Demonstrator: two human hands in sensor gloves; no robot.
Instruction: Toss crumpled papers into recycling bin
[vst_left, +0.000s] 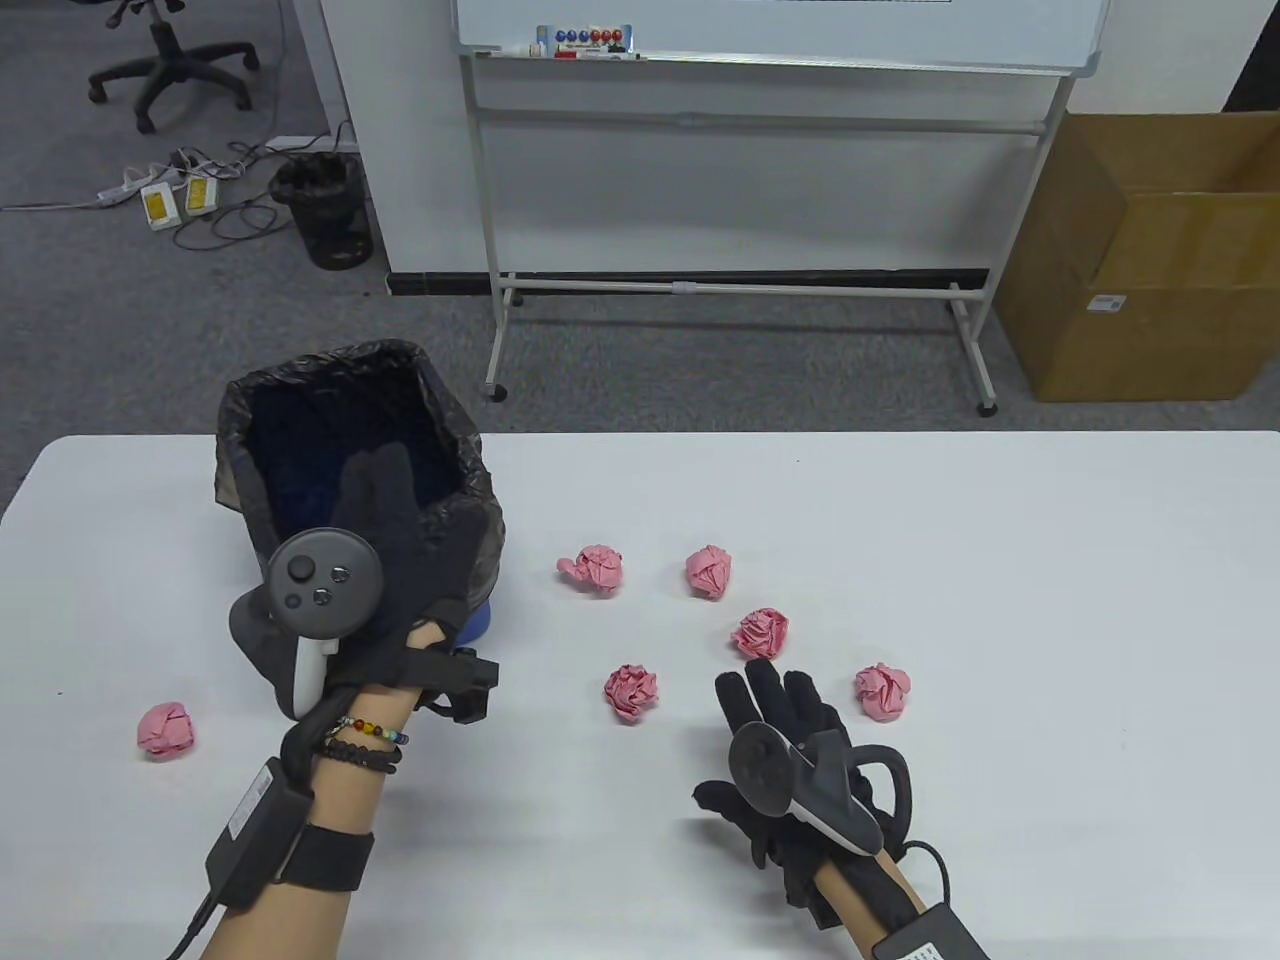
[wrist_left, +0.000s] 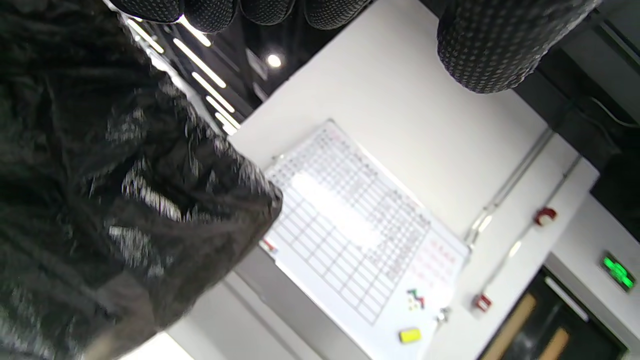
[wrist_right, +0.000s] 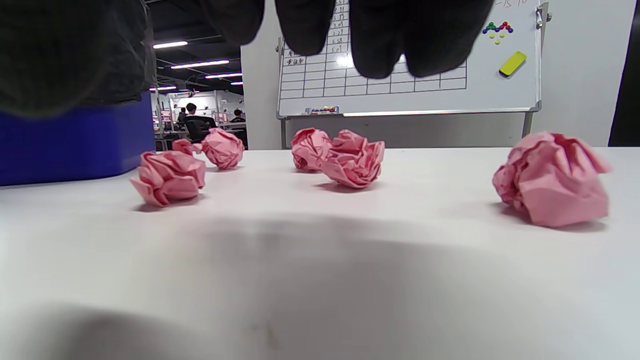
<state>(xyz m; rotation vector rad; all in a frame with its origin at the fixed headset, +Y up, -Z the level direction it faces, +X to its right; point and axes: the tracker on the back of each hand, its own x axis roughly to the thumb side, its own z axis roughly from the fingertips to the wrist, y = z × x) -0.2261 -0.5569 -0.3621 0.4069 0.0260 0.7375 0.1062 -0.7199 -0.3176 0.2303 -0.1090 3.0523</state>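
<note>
So the bin (vst_left: 300, 440), blue with a black bag (vst_left: 470, 520) pulled over the rim, is parked at the far left of the table (vst_left: 1000, 560). The left hand (vst_left: 385, 540) is held over the bin's near edge, fingers stretched out above the opening and spread, nothing seen pinched in them; in the left wrist view only the fingertips (wrist_left: 492, 45) are caught at the top edge, with the bag's crinkled plastic (wrist_left: 115, 190) filling the left side.

Six pink paper balls are counted on the table. One (vst_left: 166, 730) is left alone near the left edge, beside the left forearm. The other five are scattered in the middle: two at the back, (vst_left: 595, 570) and (vst_left: 710, 571), one (vst_left: 761, 632) just beyond the right fingertips, one (vst_left: 631, 692) to the left of the right hand, and one (vst_left: 883, 691) to its right.

The right hand (vst_left: 790, 740) is kept low over the table, fingers extended and loosely apart, no paper gripped. From the right wrist view the fingers (wrist_right: 380, 30) are seen hanging in from the top, clear of the balls, with the closest ball (wrist_right: 552, 177) off to the right and the bin's blue wall (wrist_right: 75, 145) at the left
</note>
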